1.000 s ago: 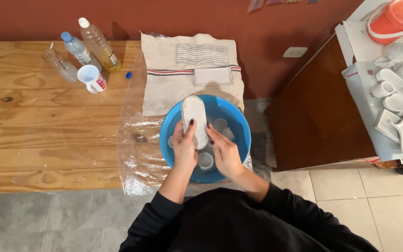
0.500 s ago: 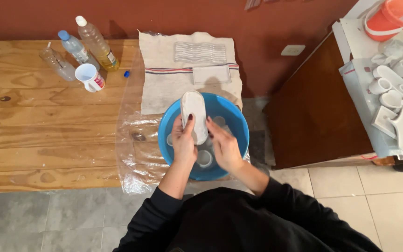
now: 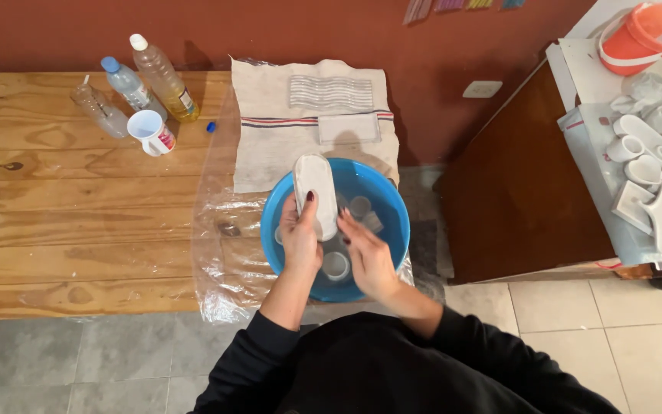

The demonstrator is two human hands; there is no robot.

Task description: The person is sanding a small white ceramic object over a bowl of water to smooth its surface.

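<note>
Little moved: left hand (image 3: 300,239) still grips white oval mould (image 3: 316,196), long axis toward far worktop edge; right hand (image 3: 368,257) fingers curled beside it over blue basin (image 3: 392,222).

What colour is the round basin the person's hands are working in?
Bright blue: the round plastic basin shows best in the head view.

The oval white piece (image 3: 315,195) looks matt and chalky, like unglazed ceramic or plaster, though the view is too far to be sure. The blue basin (image 3: 389,207) is smooth, glossy plastic. At its 12 o'clock lies a coarse woven cloth (image 3: 312,123), matt and off-white. Under the basin, a thin clear plastic sheet (image 3: 224,261) is wrinkled and shiny. The table (image 3: 63,222) is bare planked wood, knotty, with a dull satin finish.
</note>
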